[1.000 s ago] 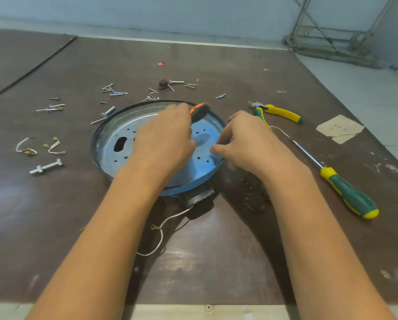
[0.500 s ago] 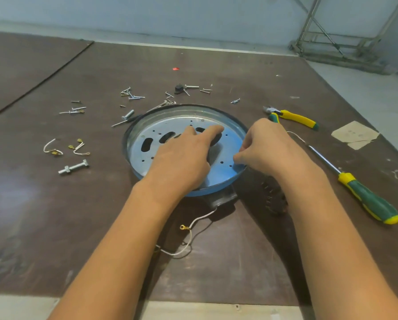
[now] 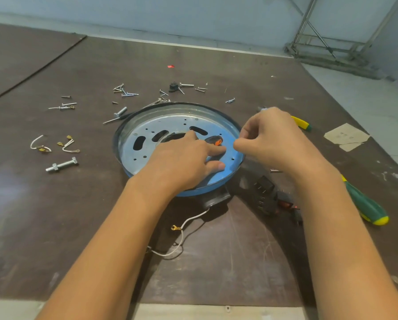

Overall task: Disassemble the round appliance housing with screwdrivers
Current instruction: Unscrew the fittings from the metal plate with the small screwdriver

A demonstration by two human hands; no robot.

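The round housing (image 3: 177, 110) is a shallow blue-tinted metal pan with slots and small holes, lying flat on the brown table. My left hand (image 3: 181, 165) rests low on its plate with the fingers stretched out. A stubby orange-and-black screwdriver (image 3: 214, 141) pokes out between thumb and index finger, lying almost flat on the plate. My right hand (image 3: 274, 139) hovers at the pan's right rim, thumb and index finger pinched together. Whether they hold a small screw is too small to tell.
A long green-and-yellow screwdriver (image 3: 364, 204) and yellow-handled pliers (image 3: 300, 123) lie to the right. A black switch part (image 3: 266, 195) and a white wire (image 3: 181, 229) lie in front of the pan. Loose screws (image 3: 124, 91), a bolt (image 3: 61, 165) and wire clips (image 3: 41, 146) are scattered behind and to the left.
My left hand has lowered the orange screwdriver from upright over the pan to lying flat on the plate. My right hand stays pinched at the right rim.
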